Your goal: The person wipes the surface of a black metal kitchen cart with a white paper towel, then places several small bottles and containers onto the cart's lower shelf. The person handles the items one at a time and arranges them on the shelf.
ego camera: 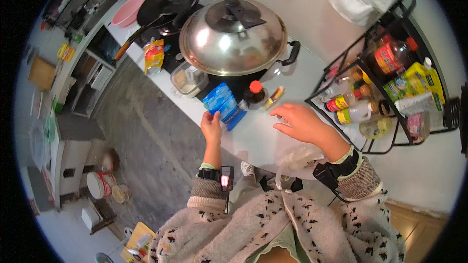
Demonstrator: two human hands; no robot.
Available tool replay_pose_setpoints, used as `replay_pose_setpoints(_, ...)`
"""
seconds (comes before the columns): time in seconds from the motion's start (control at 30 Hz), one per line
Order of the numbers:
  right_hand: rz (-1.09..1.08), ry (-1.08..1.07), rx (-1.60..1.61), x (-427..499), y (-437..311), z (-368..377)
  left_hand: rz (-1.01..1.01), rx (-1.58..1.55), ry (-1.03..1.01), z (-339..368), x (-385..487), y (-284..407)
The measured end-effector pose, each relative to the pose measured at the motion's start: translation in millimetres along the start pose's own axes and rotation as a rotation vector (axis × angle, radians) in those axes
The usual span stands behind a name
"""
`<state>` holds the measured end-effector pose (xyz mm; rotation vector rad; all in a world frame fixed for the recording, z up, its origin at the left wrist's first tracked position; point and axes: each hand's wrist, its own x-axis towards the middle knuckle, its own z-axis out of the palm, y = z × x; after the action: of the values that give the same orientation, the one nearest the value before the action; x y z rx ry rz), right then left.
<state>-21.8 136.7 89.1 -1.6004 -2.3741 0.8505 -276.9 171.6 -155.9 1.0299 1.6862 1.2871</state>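
My left hand pinches the near edge of a blue plastic packet at the counter's front. Over the white counter my right hand hovers with its fingers apart and holds nothing. Just beyond its fingertips lies a small red and yellow packet. A dark bottle with a red cap stands between that packet and the blue one. To the left of the blue packet is a clear plastic container with some white contents.
A large wok with a domed metal lid covers the hob. Behind it sits a black wok with a wooden-handled spatula, beside a pink basin. A yellow pouch is near the edge. At right, a black rack holds several bottles.
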Motion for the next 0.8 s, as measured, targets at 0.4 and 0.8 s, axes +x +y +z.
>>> replay_pose_setpoints(0.4,0.02,0.352,0.364,-87.6,81.7,15.5,0.132,-0.441,-0.232,-12.3,-42.8,111.4)
replay_pose_setpoints(0.8,0.074,0.265,0.818,-214.9,95.3,-13.1,0.119,-0.262,-0.801,91.9,-224.4,247.0)
